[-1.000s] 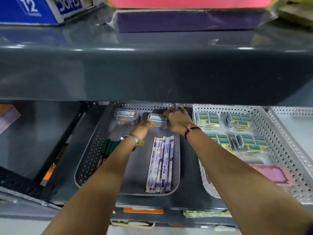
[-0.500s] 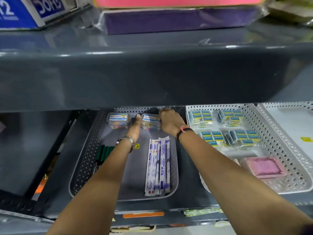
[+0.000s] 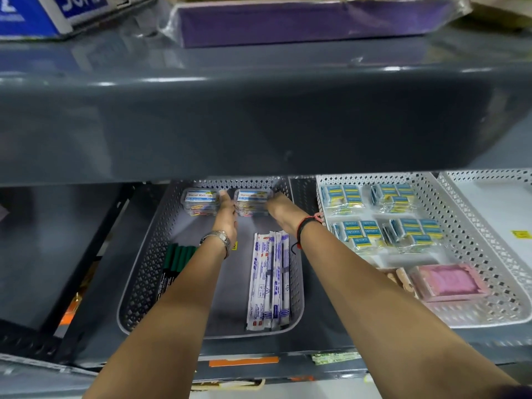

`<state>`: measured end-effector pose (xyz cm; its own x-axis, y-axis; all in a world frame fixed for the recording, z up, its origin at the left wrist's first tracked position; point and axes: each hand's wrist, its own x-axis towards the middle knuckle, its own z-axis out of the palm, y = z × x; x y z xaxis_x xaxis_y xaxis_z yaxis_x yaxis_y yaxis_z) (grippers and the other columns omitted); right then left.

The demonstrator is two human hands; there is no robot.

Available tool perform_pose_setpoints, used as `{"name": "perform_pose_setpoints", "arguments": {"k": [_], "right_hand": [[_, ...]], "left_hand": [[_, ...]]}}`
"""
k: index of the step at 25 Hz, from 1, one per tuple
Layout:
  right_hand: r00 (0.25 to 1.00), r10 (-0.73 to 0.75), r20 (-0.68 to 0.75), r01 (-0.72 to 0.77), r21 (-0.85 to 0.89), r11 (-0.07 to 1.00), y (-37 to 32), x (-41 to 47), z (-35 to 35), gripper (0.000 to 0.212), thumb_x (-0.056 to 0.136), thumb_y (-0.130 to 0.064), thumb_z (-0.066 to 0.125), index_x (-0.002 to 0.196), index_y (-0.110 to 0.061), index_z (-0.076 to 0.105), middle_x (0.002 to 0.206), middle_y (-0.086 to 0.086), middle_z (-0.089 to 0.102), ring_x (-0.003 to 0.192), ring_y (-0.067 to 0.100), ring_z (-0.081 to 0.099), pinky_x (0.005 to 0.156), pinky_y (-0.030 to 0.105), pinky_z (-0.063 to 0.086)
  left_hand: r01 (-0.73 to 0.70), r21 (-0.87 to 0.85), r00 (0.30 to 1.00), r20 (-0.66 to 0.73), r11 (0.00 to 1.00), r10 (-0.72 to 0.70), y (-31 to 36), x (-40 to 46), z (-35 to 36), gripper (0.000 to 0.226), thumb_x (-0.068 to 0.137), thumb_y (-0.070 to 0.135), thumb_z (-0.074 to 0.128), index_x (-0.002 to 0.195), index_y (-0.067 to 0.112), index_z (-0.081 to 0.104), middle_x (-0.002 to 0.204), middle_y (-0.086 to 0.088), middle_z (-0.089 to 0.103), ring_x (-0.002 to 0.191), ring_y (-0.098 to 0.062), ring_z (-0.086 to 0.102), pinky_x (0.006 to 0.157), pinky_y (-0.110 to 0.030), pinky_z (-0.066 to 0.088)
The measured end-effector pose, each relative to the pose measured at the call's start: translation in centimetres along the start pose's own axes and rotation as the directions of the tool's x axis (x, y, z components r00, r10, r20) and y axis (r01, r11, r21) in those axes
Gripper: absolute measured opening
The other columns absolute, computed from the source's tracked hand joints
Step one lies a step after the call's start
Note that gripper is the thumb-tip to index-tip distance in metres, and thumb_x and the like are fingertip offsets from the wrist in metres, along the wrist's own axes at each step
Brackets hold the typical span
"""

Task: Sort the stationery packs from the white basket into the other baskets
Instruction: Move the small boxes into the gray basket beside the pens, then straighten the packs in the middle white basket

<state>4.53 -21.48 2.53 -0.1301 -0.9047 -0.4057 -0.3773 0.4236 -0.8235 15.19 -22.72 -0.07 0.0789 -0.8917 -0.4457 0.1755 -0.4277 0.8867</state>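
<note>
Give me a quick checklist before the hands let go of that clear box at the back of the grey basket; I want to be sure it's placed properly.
1. Right clear box inside the grey basket, at its back wall: ok.
2. In line with the left clear box, labels up: ok.
3. Left hand between the two boxes, right hand at the box's right side, both close against it: ok.
4. Whether the box rests flat on the basket floor: cannot tell, the hands hide its lower edge.
5. Clear of the white-blue packs in front: ok.
6. White basket emptied: not ok, blue-yellow packs remain.
</note>
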Motion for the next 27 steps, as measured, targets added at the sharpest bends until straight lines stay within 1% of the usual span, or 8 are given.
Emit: {"name": "perform_pose_setpoints", "arguments": {"k": [6,9,11,13,15,17,22,27], "right_hand": [[0.999,-0.024,0.038,0.023,0.025,0.999,-0.4,-0.3,-0.3,0.034,0.095,-0.002,0.037,0.128,0.003,0.046,0.133,0.019,0.054,0.121,0.030,0.050,0.103,0.034,0.040],[0.979,-0.198,-0.042,0.197,-0.016,0.980,-0.5,-2.2,-3.7,0.032,0.090,0.003,0.040,0.120,0.007,0.051,0.119,0.023,0.060,0.107,0.030,0.058,0.097,0.041,0.048],[0.936,-0.304,-0.175,0.306,-0.018,0.952,0.0,-3.7,-7.5,0.022,0.089,0.007,0.042,0.103,0.009,0.059,0.095,0.021,0.063,0.079,0.020,0.058,0.072,0.025,0.046],[0.918,-0.331,-0.219,0.306,-0.139,0.942,1.7,-5.3,-12.3,0.026,0.091,0.007,0.042,0.111,0.016,0.056,0.106,0.026,0.063,0.090,0.026,0.059,0.076,0.026,0.046],[0.960,-0.245,-0.133,0.184,-0.354,0.917,4.2,-6.6,-16.2,0.033,0.091,0.002,0.049,0.121,0.015,0.051,0.127,0.030,0.055,0.117,0.037,0.053,0.099,0.042,0.043],[0.987,-0.159,0.035,0.156,-0.484,0.861,6.7,-7.6,-18.5,0.054,0.085,-0.004,0.064,0.135,-0.001,0.045,0.141,0.018,0.048,0.129,0.029,0.045,0.107,0.034,0.036],[0.960,-0.109,0.258,0.265,-0.710,0.652,9.5,-7.0,-19.7,0.085,0.072,-0.003,0.075,0.144,-0.014,0.030,0.152,0.009,0.035,0.138,0.022,0.035,0.118,0.034,0.024],[0.932,-0.254,0.257,0.361,-0.701,0.615,10.9,-6.5,-19.5,0.069,0.076,-0.003,0.067,0.138,-0.016,0.042,0.143,0.008,0.049,0.132,0.023,0.043,0.117,0.048,0.024]], "left_hand": [[0.046,-0.020,0.997,-0.067,0.999,-0.047,0.3,-1.5,0.8,0.069,0.093,0.054,0.015,0.142,0.005,0.019,0.153,-0.019,0.015,0.140,-0.031,0.016,0.116,-0.042,0.012],[0.071,0.016,0.996,-0.059,0.997,-0.070,0.2,-4.1,1.6,0.056,0.096,0.042,0.027,0.137,0.004,0.030,0.149,-0.023,0.021,0.135,-0.034,0.027,0.110,-0.043,0.024],[-0.014,0.243,1.000,-0.013,0.970,0.018,0.0,-5.6,1.9,0.040,0.095,0.030,0.037,0.126,0.004,0.044,0.139,-0.023,0.042,0.118,-0.026,0.046,0.095,-0.033,0.038],[-0.248,0.327,0.969,0.072,0.912,0.237,0.0,-7.2,3.6,0.017,0.093,0.017,0.044,0.101,0.008,0.057,0.108,-0.014,0.061,0.104,-0.023,0.050,0.086,-0.022,0.040],[-0.469,0.394,0.882,0.175,0.790,0.437,0.0,-8.2,5.9,0.011,0.090,0.008,0.049,0.084,0.011,0.059,0.084,-0.007,0.058,0.094,-0.019,0.049,0.082,-0.022,0.041],[-0.619,0.511,0.784,0.364,0.597,0.502,-0.3,-9.0,8.7,0.025,0.087,0.007,0.055,0.110,-0.002,0.056,0.110,-0.019,0.062,0.106,-0.024,0.054,0.097,-0.032,0.039],[-0.710,0.692,0.675,0.721,-0.130,0.155,-2.6,-8.8,12.4,0.079,0.079,0.039,0.063,0.142,0.015,0.021,0.150,-0.008,0.031,0.138,-0.023,0.025,0.115,-0.036,0.010],[-0.696,0.666,0.684,0.729,-0.268,0.036,-3.9,-7.6,14.1,0.075,0.076,0.042,0.065,0.138,0.018,0.030,0.146,-0.005,0.038,0.133,-0.020,0.033,0.114,-0.036,0.011]]}}
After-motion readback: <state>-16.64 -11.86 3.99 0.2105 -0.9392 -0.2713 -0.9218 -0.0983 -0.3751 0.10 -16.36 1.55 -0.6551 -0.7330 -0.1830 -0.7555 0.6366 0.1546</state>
